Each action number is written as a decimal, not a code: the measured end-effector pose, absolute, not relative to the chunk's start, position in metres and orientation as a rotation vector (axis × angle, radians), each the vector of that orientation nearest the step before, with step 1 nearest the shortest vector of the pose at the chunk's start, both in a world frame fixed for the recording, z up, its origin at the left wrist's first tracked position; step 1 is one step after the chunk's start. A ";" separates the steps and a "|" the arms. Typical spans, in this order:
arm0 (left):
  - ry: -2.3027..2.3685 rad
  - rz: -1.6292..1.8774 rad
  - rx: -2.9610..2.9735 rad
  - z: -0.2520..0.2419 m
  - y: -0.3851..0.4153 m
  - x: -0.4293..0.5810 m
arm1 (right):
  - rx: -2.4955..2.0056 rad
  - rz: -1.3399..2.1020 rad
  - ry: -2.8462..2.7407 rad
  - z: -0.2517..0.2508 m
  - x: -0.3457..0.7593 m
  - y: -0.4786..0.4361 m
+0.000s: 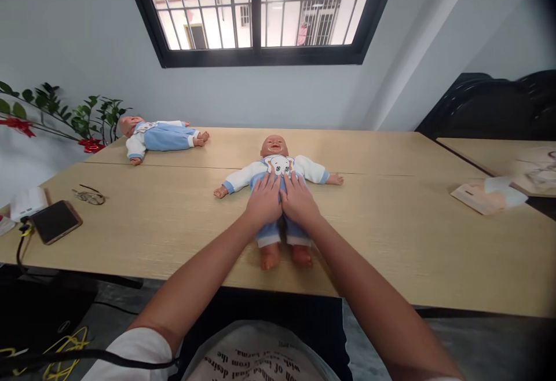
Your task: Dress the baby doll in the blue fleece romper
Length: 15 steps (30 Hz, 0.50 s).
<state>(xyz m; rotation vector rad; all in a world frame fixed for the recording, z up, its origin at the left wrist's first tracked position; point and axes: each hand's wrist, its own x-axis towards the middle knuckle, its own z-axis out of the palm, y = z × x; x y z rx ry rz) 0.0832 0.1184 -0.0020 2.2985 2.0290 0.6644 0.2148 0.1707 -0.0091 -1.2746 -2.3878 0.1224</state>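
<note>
A baby doll [279, 165] in a blue and white outfit lies on its back on the table, head away from me, arms spread wide. My left hand [264, 198] rests flat on the left side of its belly, fingers stretched toward the chest. Beside it, my right hand [299, 200] lies flat on the right side, thumbs close together. Both palms cover the doll's middle, just below the cartoon animal face on its chest. The doll's bare feet point toward me.
A second doll [169, 136] lies at the back left near a plant [89, 117]. Glasses [90, 196], a phone [56, 222] and a white box [28, 203] sit on the left of the table [391, 224]. An opened packet [489, 194] lies at right.
</note>
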 end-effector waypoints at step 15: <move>1.621 0.625 2.495 -0.002 0.017 0.052 | -1.052 0.298 -2.439 -0.018 0.280 0.106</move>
